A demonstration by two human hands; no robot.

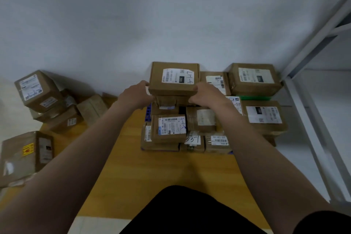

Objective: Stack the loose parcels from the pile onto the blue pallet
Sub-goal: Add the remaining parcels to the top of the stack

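Note:
A flat brown parcel (173, 79) with a white label sits on top of the stack at the back left of the blue pallet (148, 114). My left hand (137, 93) grips its left near corner. My right hand (206, 94) grips its right near corner, fingers curled at the front edge. Several taped cardboard parcels cover the pallet, so only a sliver of blue shows at its left side. The loose pile (49, 104) of brown parcels lies on the floor to the left, against the wall.
A large brown box (26, 156) with a yellow sticker stands at the near left. A white metal shelf frame (311, 100) rises at the right, close to the pallet. The white wall runs just behind the stack. The floor is yellow-brown wood.

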